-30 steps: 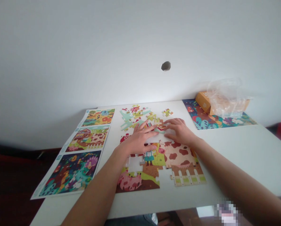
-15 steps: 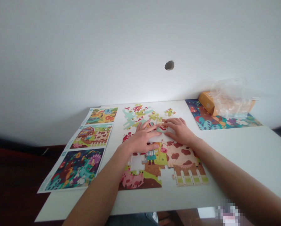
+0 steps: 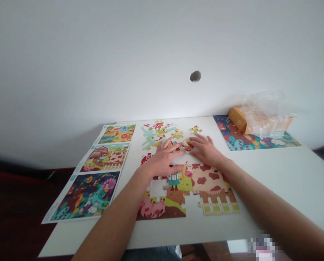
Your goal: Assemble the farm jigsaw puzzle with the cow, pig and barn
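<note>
White table (image 3: pixel 295 185), partly built farm jigsaw puzzle (image 3: pixel 209 179) on it; loose pieces (image 3: pixel 159 132) just beyond the puzzle's far edge. Left hand (image 3: pixel 162 161) and right hand (image 3: pixel 208 152) both open and flat above that edge, nothing clenched; right fingertips (image 3: pixel 191 139) nearest a small piece (image 3: pixel 187 143), contact unclear.

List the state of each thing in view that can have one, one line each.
Left hand: open, fingers spread over loose pieces
Right hand: open, fingertips on loose pieces
Farm jigsaw puzzle: partly assembled, with gaps
Loose puzzle pieces: scattered above the puzzle
Picture sheets: three lying flat in a column
Orange box: closed as far as visible, on another sheet
Plastic bag: crumpled against the box
</note>
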`<state>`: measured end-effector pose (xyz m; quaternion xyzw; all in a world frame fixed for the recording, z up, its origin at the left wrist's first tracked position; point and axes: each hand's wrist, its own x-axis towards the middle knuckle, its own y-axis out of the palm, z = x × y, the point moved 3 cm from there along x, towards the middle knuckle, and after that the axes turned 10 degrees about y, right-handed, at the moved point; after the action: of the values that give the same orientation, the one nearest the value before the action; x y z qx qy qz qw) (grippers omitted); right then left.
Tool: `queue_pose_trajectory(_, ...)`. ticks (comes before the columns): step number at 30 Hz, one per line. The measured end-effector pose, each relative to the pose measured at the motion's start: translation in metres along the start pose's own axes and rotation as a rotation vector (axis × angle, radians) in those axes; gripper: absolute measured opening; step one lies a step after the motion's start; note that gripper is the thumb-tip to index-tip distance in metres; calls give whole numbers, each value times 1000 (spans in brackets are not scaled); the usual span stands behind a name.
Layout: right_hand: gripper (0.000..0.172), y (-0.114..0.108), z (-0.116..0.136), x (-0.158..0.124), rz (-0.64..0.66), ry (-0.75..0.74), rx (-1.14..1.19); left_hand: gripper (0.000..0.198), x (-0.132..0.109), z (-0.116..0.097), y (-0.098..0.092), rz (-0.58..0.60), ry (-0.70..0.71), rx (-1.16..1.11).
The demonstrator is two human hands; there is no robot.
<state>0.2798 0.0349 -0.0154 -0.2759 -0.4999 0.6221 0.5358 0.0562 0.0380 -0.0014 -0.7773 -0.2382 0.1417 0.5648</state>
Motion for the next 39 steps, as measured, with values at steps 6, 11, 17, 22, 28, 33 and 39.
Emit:
queue_pose_trajectory(6,25,-1,-6,5,-101,33,39,60,-1,1,-1,13,-19,16)
queue_pose_trajectory(11,33,2,-12,7,-146,51,70,60,-1,1,0,0,-19,35)
queue_pose_trajectory(17,25,-8,-11,5,-252,61,127,64,-2,4,0,-18,-63,35)
queue_pose_trajectory(22,22,-20,-1,1,-294,21,251,59,-1,6,1,-135,-68,61)
queue_pose_trajectory(28,24,-27,17,-8,-270,-107,429,67,5,7,-2,-502,-14,-28)
queue_pose_trajectory(33,23,-27,25,-10,-252,-150,499,52,9,7,-3,-673,63,-160)
queue_pose_trajectory(39,27,-20,22,-11,-203,-59,599,37,9,2,-8,-747,72,-167)
